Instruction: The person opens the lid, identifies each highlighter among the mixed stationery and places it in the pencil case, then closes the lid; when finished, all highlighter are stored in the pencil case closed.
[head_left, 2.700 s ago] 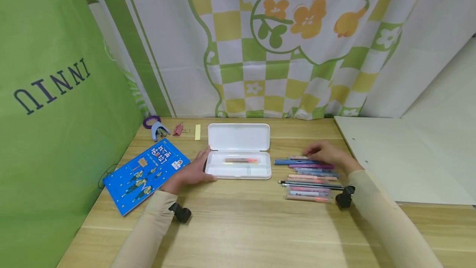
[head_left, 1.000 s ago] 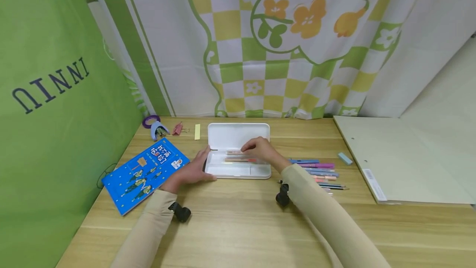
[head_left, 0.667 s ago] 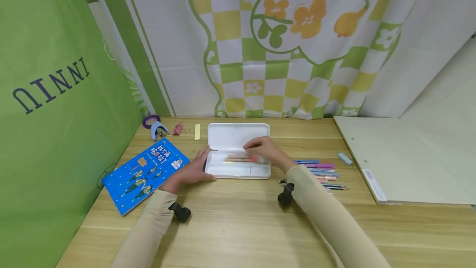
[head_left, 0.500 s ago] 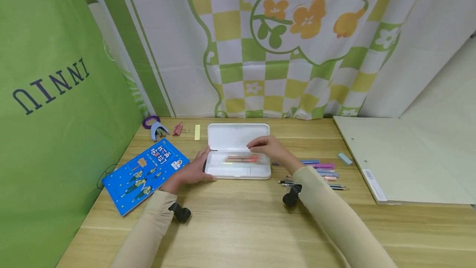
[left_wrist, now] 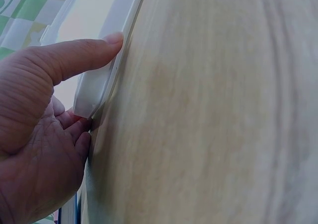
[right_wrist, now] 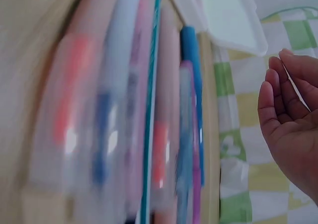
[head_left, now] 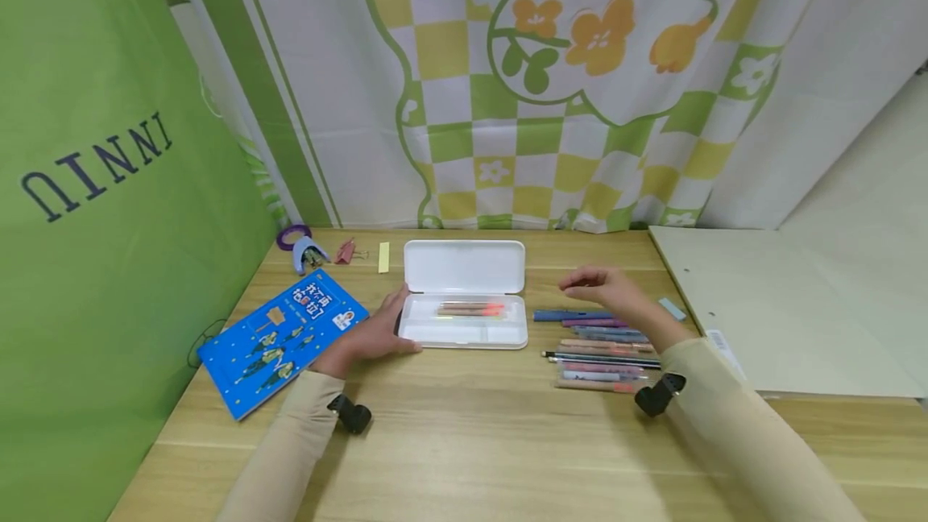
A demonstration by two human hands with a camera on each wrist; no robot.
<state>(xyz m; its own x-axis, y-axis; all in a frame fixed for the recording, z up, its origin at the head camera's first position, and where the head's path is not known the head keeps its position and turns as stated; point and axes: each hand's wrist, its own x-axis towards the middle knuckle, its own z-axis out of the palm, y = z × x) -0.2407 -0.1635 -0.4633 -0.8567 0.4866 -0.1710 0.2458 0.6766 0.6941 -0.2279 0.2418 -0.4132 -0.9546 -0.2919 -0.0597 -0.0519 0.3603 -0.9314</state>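
An opened white pencil case [head_left: 464,268] stands mid-table, its lid tipped back. Two pens with brownish barrels and red-orange parts [head_left: 470,309] lie in its back compartment. My left hand [head_left: 371,334] grips the case's left end; in the left wrist view the thumb [left_wrist: 87,55] lies over the front edge and the fingers bend against the end. My right hand [head_left: 609,292] hovers above the far end of a row of pens and pencils [head_left: 598,357], fingers loosely bent. In the right wrist view nothing shows between its thumb and fingers. A blue pen [head_left: 573,315] lies nearest below it.
A blue book [head_left: 283,341] lies left, with a blue-grey stapler-like item [head_left: 310,254], purple ring [head_left: 293,238], pink binder clip [head_left: 348,251] and yellow strip [head_left: 383,257] behind. A pale blue eraser [head_left: 671,308] lies beside a large cream board [head_left: 790,312] at right.
My right hand took a pen from the row, laid it in the case beside the first one, let go and moved back right over the row. My left hand stayed on the case.
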